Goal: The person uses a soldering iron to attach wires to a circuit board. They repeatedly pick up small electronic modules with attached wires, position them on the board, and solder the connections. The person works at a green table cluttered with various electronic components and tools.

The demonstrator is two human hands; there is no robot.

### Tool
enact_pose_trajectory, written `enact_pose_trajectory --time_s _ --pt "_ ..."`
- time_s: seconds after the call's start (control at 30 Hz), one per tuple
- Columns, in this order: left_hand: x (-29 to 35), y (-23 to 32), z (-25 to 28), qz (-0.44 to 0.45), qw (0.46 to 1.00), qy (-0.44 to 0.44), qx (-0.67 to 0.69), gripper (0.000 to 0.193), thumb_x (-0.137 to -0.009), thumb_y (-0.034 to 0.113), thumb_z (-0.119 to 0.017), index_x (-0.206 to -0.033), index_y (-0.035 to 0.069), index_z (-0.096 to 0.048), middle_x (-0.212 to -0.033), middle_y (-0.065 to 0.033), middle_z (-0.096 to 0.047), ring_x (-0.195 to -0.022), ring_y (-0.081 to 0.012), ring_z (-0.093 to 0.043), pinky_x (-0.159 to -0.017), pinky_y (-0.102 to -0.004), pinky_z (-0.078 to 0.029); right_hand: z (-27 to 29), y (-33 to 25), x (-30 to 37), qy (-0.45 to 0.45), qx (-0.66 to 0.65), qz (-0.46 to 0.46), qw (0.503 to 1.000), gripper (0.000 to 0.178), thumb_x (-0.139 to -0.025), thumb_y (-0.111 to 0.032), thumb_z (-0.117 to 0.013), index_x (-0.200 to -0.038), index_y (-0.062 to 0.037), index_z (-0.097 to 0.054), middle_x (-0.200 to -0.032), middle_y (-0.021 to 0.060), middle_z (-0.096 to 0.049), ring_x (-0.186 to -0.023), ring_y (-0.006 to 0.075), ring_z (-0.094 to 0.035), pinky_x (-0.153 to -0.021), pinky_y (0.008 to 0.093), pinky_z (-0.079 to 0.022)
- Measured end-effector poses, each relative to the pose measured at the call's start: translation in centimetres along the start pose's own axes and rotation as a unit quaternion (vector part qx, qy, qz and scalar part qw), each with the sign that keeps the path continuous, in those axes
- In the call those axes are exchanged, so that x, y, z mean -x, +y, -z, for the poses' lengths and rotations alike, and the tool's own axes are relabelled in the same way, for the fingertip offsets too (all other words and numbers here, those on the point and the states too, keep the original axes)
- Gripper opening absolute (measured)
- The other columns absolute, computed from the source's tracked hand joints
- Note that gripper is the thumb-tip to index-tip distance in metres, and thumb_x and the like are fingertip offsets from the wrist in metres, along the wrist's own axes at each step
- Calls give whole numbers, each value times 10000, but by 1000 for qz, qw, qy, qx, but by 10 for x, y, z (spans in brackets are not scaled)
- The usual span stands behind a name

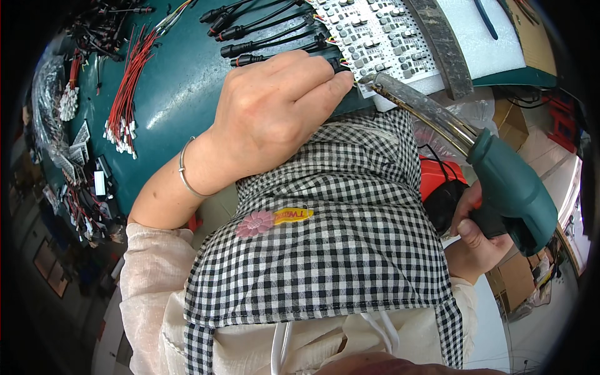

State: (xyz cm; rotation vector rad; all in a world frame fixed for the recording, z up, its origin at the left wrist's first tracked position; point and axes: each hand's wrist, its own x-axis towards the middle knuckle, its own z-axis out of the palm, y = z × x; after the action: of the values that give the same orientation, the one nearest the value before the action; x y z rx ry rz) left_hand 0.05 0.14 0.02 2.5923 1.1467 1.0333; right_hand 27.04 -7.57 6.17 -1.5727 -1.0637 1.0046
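The left hand (275, 106) curls over smooth black cables (250, 47), its grip I cannot tell; the right hand (484, 240) grasps a green plastic soldering gun (509, 178), metal tip (370, 80) at the flat circuit board (387, 40), near the table's (181, 81) front edge.

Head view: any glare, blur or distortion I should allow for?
Head view: glare whitens part of the green mat; head view: the dark bar looks bowed, likely fisheye distortion; head view: the far-left edge is dim and blurred, while the white circuit board looks fairly sharp.

Noted green tabletop (178, 81) reflecting light. Found pale floor (553, 315) at lower right, cardboard box (512, 285) nearby; dim at left.
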Motion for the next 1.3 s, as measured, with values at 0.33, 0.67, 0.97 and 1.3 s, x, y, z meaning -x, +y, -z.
enact_pose_trajectory --time_s 0.33,0.67,0.97,1.3 --pt "1 0 1 -2 1000 -6 -7 297 -621 -18 -738 -910 39 -700 -726 -47 -608 -629 -178 -614 -508 -263 -489 21 2 -24 -155 -57 29 986 708 -710 -258 -785 -1171 139 -421 -542 27 -453 -366 107 -413 -346 209 -328" --pt "0 0 1 -1 1000 -1 -7 270 -639 -5 -755 -901 34 -699 -719 -52 -615 -619 -180 -616 -498 -263 -486 24 1 -32 -219 -66 28 973 711 -764 -253 -743 -1239 125 -373 -534 13 -437 -386 114 -440 -373 214 -355" --pt "1 -4 -4 12 1000 23 6 257 -653 54 -789 -889 33 -689 -706 -68 -633 -595 -191 -617 -506 -265 -483 20 5 -29 -166 -137 -2 977 708 -649 -172 -799 -1155 189 -457 -562 61 -494 -389 113 -431 -375 209 -332" --pt "3 8 -5 178 983 -39 39 161 -770 125 -751 -797 36 -620 -665 -58 -633 -557 -163 -609 -496 -240 -462 34 13 -14 -164 -144 -4 976 714 -660 -207 -826 -1160 166 -479 -559 47 -493 -415 112 -450 -397 207 -336"
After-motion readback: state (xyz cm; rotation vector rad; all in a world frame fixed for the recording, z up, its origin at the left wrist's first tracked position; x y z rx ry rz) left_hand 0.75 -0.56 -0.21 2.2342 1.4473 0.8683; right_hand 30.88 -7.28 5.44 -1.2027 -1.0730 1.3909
